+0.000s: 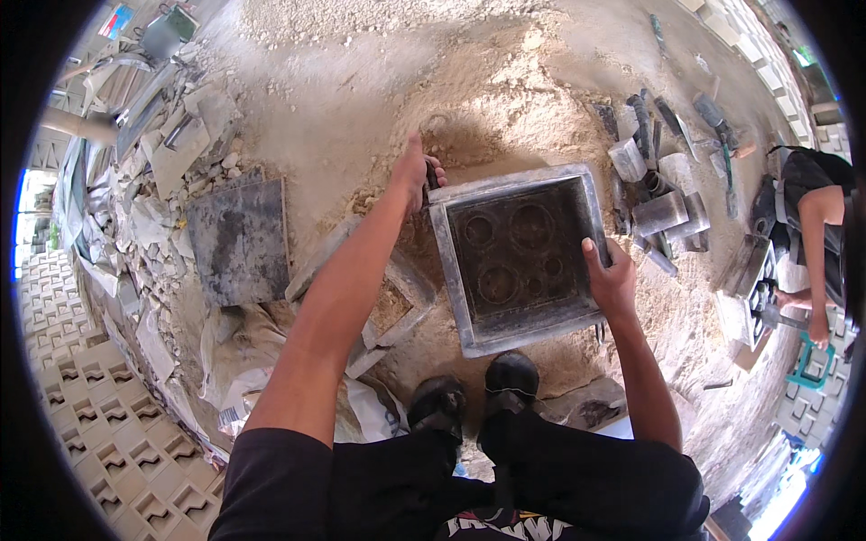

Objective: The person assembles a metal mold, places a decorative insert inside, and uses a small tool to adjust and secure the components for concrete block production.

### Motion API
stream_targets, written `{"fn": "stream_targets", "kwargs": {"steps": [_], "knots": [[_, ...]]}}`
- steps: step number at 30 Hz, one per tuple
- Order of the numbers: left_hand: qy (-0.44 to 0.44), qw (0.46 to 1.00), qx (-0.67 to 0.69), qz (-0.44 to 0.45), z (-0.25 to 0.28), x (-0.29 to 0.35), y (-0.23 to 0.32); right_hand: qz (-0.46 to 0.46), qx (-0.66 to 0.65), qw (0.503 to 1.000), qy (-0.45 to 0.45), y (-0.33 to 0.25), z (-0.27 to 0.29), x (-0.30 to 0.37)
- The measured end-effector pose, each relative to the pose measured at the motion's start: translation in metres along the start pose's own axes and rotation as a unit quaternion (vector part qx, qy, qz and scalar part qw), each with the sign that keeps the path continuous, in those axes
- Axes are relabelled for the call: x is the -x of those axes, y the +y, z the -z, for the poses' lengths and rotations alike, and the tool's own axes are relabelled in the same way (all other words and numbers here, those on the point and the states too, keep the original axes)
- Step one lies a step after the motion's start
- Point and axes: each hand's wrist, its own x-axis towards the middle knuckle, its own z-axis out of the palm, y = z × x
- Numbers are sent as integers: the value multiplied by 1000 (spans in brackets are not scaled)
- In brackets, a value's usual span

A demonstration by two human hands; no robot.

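A square grey metal mould box with round ring shapes of several sizes in its floor is tilted in front of me, over the sandy ground. My left hand is closed around a dark handle at its far left corner, thumb pointing away from me. On the opposite side my right hand grips the right wall, with the thumb over the rim and the fingers hidden behind it. Under my left forearm and beside the box lies another square frame with sand in it, partly covered.
A dark square plate lies to the left, beside heaped broken slabs. Metal cylinders and hand tools lie at right. Another person's arm reaches over a mould near a green stool. Patterned blocks are stacked at left.
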Motion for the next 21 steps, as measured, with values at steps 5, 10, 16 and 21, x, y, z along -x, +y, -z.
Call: {"fn": "stream_targets", "kwargs": {"steps": [5, 10, 16, 21], "knots": [[15, 999, -3, -34, -11, -3, -4, 13, 0, 1000, -4, 2, 5, 1], [12, 965, -118, -236, 23, -13, -14, 74, 48, 996, 16, 0, 4, 0], [-116, 762, -440, -462, -6, 81, 9, 94, 130, 987, -1, 19, 19, -4], [-89, 673, -575, -457, -8, 105, 6, 131, 160, 978, 8, 0, 16, -27]]}}
